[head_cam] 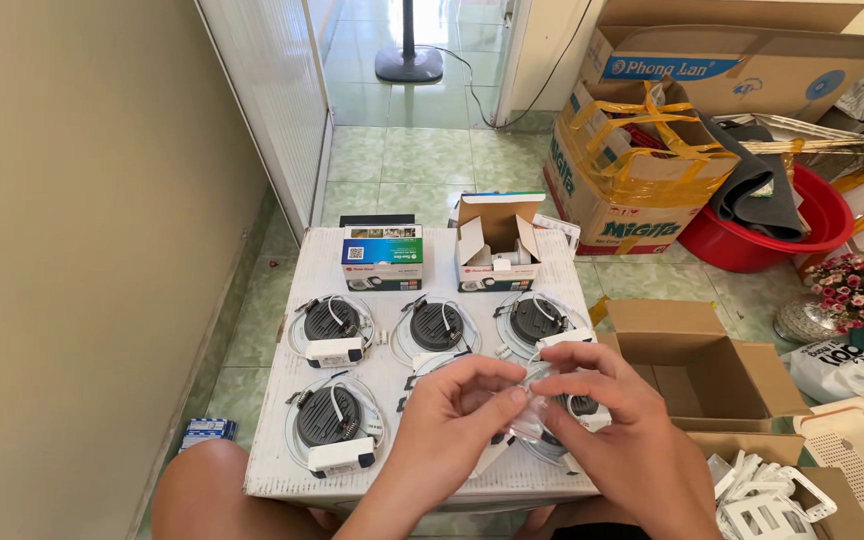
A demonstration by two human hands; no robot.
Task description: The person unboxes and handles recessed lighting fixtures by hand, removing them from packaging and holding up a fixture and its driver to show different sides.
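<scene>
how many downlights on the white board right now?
5 clearly: back row left, middle, right; front left; one under the right hand. A sixth may be hidden under the left hand.

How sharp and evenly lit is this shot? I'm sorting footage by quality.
Head view: daylight, soft and even on the white table; lights sharp; glare on the far floor tiles; both hands, left hand and right hand, crisp, but the clear plastic between them is hard to make out; edges bow slightly.
</scene>
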